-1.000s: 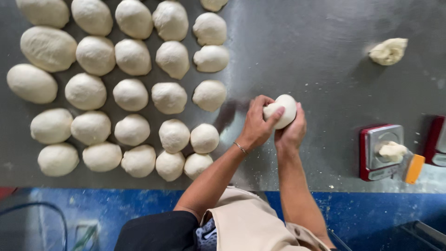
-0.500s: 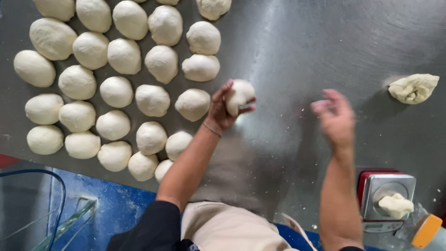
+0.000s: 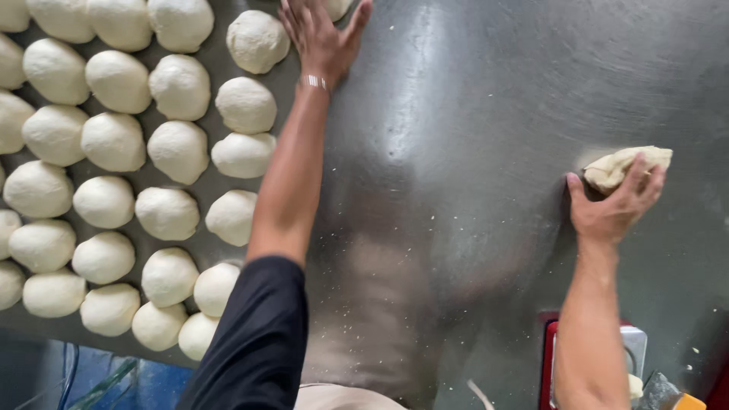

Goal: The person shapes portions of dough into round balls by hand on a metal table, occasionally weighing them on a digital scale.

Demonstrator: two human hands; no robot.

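Left hand stretches flat, fingers spread, over a pale round dough ball mostly cut off at the top edge, just right of the rows of rounded dough balls; right hand curls onto the ragged beige dough lump, well right of those rows; red scale is half hidden by the forearm.
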